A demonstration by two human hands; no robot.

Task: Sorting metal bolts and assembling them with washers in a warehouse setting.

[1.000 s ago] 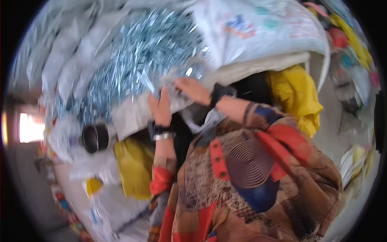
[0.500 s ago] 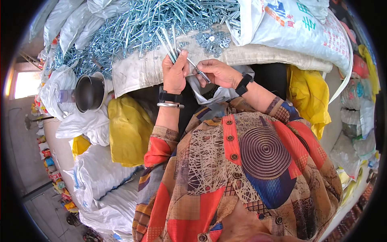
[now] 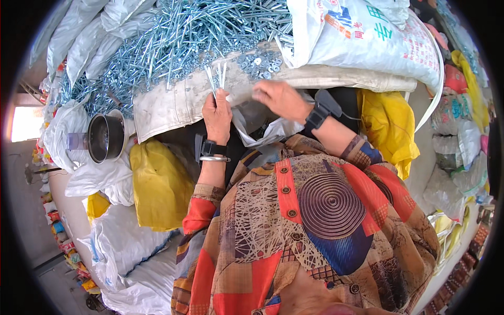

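Observation:
My left hand (image 3: 217, 116) is closed around several long silvery bolts (image 3: 214, 79), their shafts pointing up and away from me. My right hand (image 3: 286, 100) is just to the right, knuckles up, near a little pile of washers and small hardware (image 3: 258, 63). Its fingers are curled but blurred by motion, so I cannot make out anything in them. Behind the hands spreads a large heap of loose bolts (image 3: 173, 44) on a pale cloth (image 3: 163, 110). A white plastic bag (image 3: 249, 139) hangs open below my hands, at the near edge of the cloth.
A printed white sack (image 3: 346, 47) bulges at the far right. A dark metal pot (image 3: 105, 137) stands at the left by a clear plastic cup (image 3: 77, 140). Yellow cloth or bags (image 3: 160, 184) hang on both sides. White sacks (image 3: 123, 239) lie at the lower left.
My right hand has moved away from the left, and the bolt it held no longer shows in it. My left hand keeps its bolts, now lower in view. The whole view has shifted slightly.

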